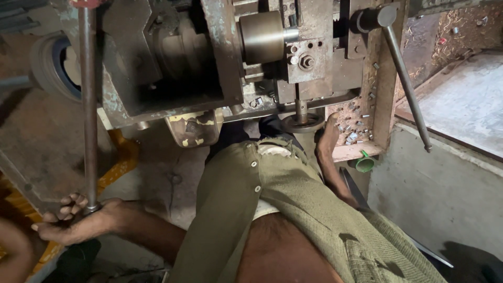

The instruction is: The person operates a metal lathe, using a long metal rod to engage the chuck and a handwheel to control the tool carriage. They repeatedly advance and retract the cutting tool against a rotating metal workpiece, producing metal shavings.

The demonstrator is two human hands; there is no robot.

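Note:
My left hand (73,222) is at the lower left, fingers curled around the bottom end of a long steel lever rod (88,105) that runs up to the top of an old, worn metal machine (173,63). My right hand (330,133) reaches up past my olive shirt (283,209) to the edge of a rusty tray (361,112) that holds several small shiny metal pieces. Its fingertips rest at the tray's left side, next to a small round handwheel (302,123). Whether they pinch a piece is hidden.
A brass-coloured cylinder (262,36) sits in the machine's head. A second long lever (408,89) slants down at the right. A green cup (363,163) hangs under the tray. A concrete ledge (435,194) stands to the right, and a tyre (47,68) at the far left.

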